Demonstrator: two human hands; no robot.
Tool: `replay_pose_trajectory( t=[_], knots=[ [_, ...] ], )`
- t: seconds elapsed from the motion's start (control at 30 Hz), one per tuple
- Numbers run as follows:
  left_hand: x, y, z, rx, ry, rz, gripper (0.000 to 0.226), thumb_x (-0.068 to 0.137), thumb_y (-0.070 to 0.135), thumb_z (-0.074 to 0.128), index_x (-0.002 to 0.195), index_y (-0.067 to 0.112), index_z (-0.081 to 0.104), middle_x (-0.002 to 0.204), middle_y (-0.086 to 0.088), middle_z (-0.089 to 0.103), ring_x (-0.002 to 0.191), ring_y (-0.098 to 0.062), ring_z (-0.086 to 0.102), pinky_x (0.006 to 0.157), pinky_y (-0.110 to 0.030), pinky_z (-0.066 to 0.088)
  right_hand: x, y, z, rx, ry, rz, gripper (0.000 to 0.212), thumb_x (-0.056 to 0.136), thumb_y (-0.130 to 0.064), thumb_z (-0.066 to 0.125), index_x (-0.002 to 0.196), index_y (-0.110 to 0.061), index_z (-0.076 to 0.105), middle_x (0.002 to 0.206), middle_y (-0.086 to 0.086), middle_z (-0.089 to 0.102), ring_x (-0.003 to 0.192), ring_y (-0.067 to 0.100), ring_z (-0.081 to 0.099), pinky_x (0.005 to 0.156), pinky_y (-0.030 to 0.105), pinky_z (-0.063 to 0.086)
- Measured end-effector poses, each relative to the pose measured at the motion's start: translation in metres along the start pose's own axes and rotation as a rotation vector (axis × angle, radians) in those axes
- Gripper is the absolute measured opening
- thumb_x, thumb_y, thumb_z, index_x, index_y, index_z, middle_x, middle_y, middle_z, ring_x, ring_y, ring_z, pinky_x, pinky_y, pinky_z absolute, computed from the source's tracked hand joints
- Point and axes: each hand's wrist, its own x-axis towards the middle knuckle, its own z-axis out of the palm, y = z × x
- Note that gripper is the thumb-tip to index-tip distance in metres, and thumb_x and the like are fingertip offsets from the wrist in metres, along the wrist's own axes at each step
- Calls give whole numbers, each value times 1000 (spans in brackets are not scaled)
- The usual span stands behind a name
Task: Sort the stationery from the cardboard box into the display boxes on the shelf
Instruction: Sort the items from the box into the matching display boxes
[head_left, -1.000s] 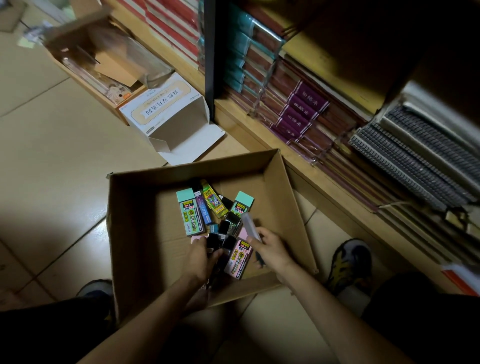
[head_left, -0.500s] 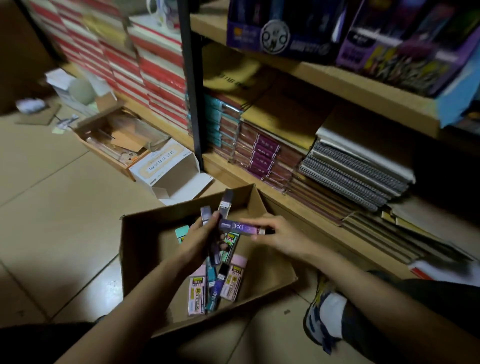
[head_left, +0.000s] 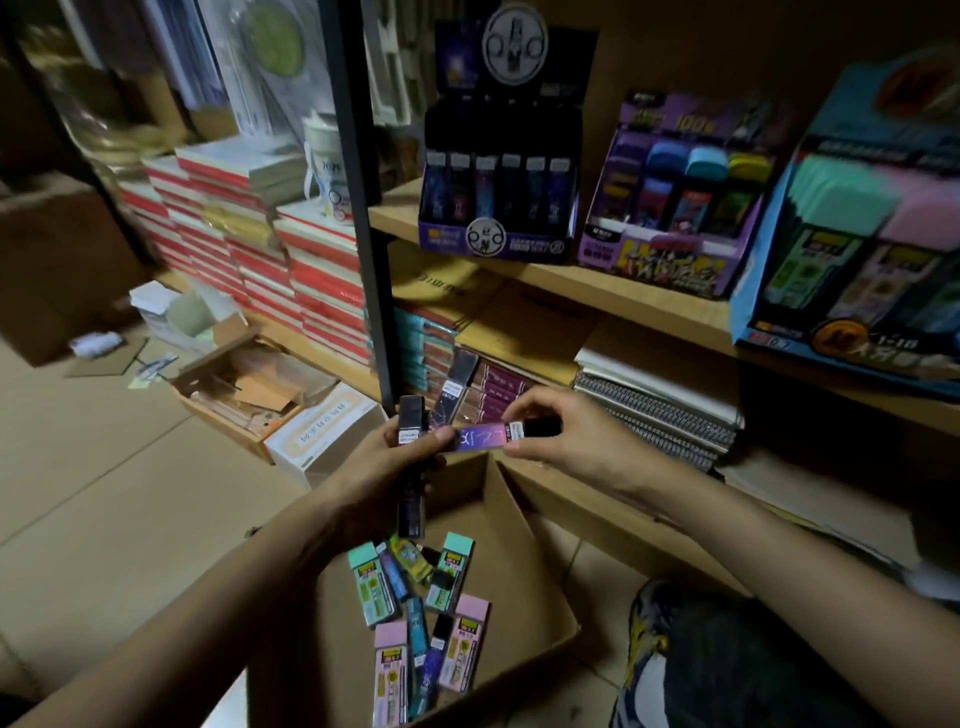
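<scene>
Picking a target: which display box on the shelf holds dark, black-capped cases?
The leftmost display box, dark purple with a round emblem; the middle box and the blue right box hold cases with coloured caps.

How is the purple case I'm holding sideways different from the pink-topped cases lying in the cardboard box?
The purple case has a black cap; the pink-topped cases have pink caps. The purple case is held level, pinched by the right hand against the left hand, which grips dark cases; the pink-topped cases lie in the cardboard box. Both are small, flat, labelled.
</scene>
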Motion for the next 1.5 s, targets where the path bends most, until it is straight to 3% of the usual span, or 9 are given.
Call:
replay_pose_trajectory(
  t=[0.13,0.23,0.37,0.57,0.77,0.93,1.1,1.27,1.5],
  knots=[
    [0,30,20,137,20,82,38,67,36,76,99,21,63,86,2,72,70,-7,60,61,-24,43,-2,-18,-25,358,174,70,22,77,-6,72,92,-19,61,93,2,65,73,2,67,59,15,51],
    [1,45,33,205,-20,143,51,66,38,77,109,17,59,84,4,72,69,-7,60,57,-22,46,-1,-28,-37,593,280,105,21,79,-6,70,97,-13,61,93,8,71,82,13,69,65,23,54],
    [5,53,48,259,-60,211,41,72,32,70,108,17,57,83,2,72,65,-8,60,55,-24,44,4,-42,-44,749,403,64,16,83,-7,67,97,-12,63,84,5,74,75,13,69,62,23,54],
    [19,80,42,163,-28,305,38,78,44,58,108,20,60,84,2,73,67,-8,65,52,-19,48,25,-75,-76,570,534,-69,12,88,-12,63,100,-15,62,90,4,72,73,15,68,64,22,52],
    [31,106,22,33,48,325,42,75,49,59,106,21,61,87,-5,72,73,-17,63,55,-28,51,63,-117,-131,222,694,-298,12,88,-5,61,92,-16,64,86,-1,65,76,15,62,72,30,57],
    [29,111,13,94,113,370,42,75,50,55,105,22,61,91,-6,72,95,-37,64,87,-55,51,108,-118,-138,5,679,-285,14,85,-4,64,98,-9,65,89,4,66,86,20,63,84,39,56],
    [30,116,6,88,157,363,42,77,48,52,107,20,60,92,-8,71,92,-33,68,85,-52,52,136,-104,-133,-161,628,-255,17,86,-11,65,103,-17,65,90,-2,66,87,18,64,84,39,54],
    [33,119,0,109,161,366,42,78,51,52,107,21,60,93,-5,72,93,-32,67,83,-50,53,144,-103,-134,-150,564,-310,21,86,-10,66,94,-29,64,85,-14,64,77,-3,62,67,11,51],
    [32,121,-2,134,176,370,38,78,52,50,103,25,61,90,2,72,88,-26,69,82,-52,55,155,-102,-129,-72,535,-217,15,84,-5,66,97,-13,65,88,5,66,84,19,65,69,24,57]
  ],
)
